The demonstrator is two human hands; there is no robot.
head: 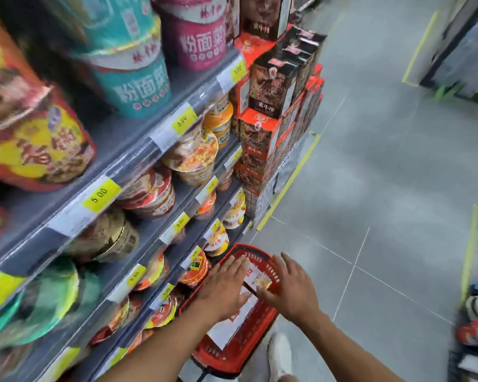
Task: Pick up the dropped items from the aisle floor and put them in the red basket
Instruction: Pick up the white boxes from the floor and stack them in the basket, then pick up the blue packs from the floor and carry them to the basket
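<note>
- Left hand (pixel 226 285): fingers (pixel 239 264) straight and close together, palm down over the middle of the red basket (pixel 218 359). They grip nothing. Whether they press the packet beneath or hover just above it cannot be told.
- Right hand (pixel 294 282): fingers (pixel 284 260) straight and spread above the basket's aisle-side rim, thumb toward the small packet (pixel 257 281). Nothing is pinched.
- Small packet: white and red, inside the basket toward its far end, between the two hands.
- Large white packet (pixel 229 326): lying flat in the basket, toward its near end, partly under the left wrist.
- Step in hand, as judged: settling the packets in the basket. Done well, flat palms press them level so neither rides up over the rim, then both hands lift straight up so no packet is dragged out.
- Shelf (pixel 138 150): just beside the basket on the left, with noodle cups (pixel 196 268) on its lowest tier almost touching the rim. The left elbow should keep off them.
- Aisle floor (pixel 370 216): grey tile to the right of the basket, with a white shoe (pixel 280 351) near the basket's near corner.
</note>
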